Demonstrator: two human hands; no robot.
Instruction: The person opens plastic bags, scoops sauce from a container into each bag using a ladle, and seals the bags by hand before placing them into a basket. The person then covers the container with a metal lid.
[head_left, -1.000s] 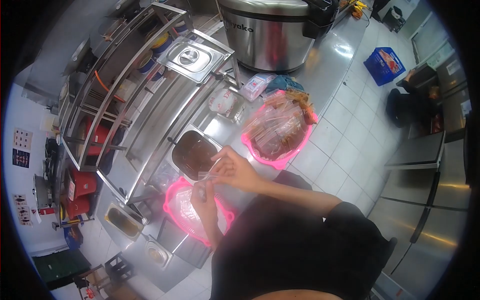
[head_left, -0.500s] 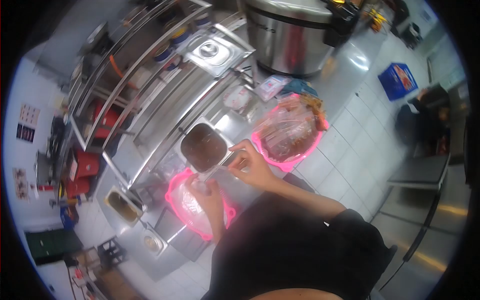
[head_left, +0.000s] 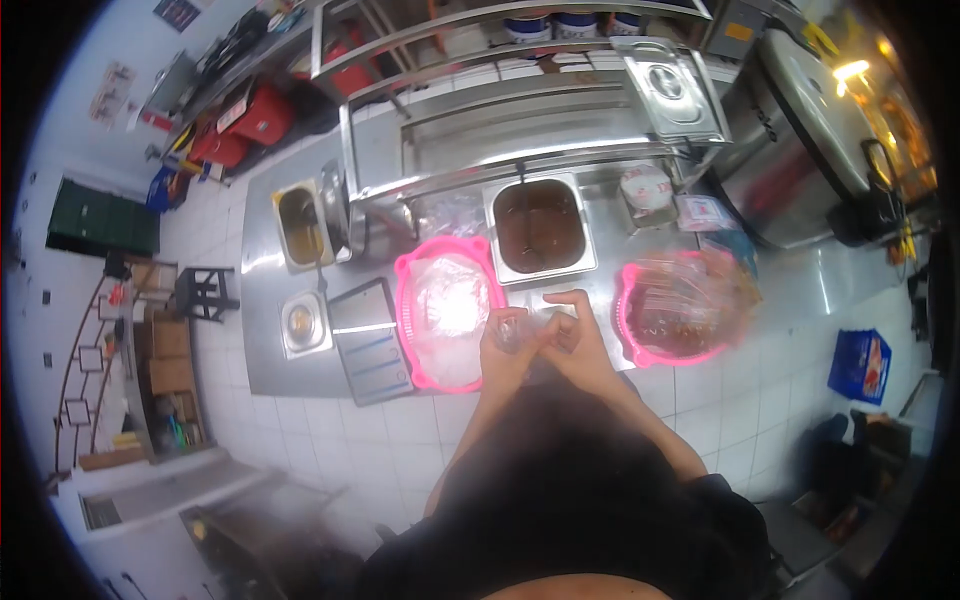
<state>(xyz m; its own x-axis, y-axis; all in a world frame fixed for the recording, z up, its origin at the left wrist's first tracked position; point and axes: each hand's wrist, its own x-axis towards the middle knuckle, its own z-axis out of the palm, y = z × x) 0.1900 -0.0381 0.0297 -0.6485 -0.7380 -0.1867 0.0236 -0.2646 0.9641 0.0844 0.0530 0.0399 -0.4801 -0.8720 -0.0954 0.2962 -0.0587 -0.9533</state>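
Two hands pinch a small clear bag above a steel bench.

Left hand (head_left: pixel 503 347) and right hand (head_left: pixel 575 335) both grip the clear bag (head_left: pixel 518 328), between two pink baskets (head_left: pixel 420 300), below the sauce pan (head_left: pixel 540 226).

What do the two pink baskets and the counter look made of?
The left basket and right basket look like glossy moulded plastic, judging by their bright, even pink rims. The counter looks like brushed stainless steel: grey, with soft reflections.

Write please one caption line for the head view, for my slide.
Both hands, left hand and right hand, hold a small clear bag between two pink baskets.
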